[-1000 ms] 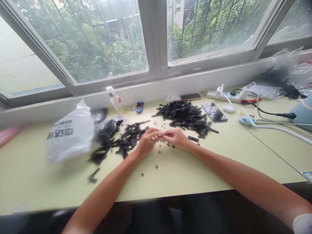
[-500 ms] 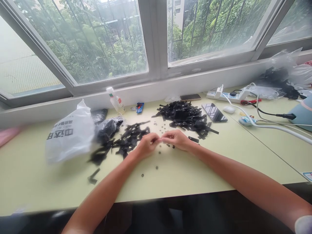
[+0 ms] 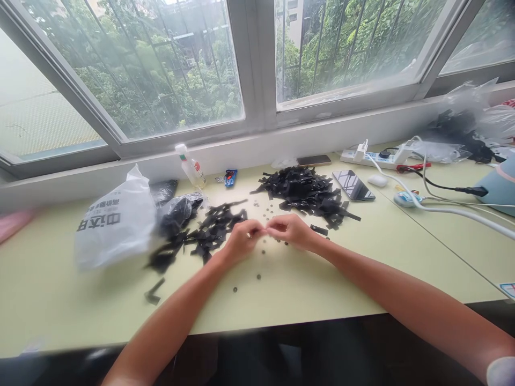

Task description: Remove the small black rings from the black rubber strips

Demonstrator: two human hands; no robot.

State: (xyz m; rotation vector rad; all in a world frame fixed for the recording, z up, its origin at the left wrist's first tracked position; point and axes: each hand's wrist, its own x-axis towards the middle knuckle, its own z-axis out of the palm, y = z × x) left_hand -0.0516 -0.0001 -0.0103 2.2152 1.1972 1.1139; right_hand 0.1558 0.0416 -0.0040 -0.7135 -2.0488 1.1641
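Observation:
My left hand and my right hand meet fingertip to fingertip over the middle of the table. Both are closed in a pinch, and whatever is between the fingers is hidden or too small to name. Around and below them lie several small dark round pieces, with more just beyond the fingertips. A pile of short black fabric strips spreads out beside my left hand. Behind my right hand is a bigger heap of black strips. One single black strip lies close to my right wrist.
To the left stands a white plastic bag, with black plastic bags beside it. A clear bottle and a blue packet are near the wall. On the right are a phone, a power strip and white cables.
Very little differs. My right hand has shifted very slightly, with its fingertips still against those of my left hand. The piles and loose round pieces stay where they were.

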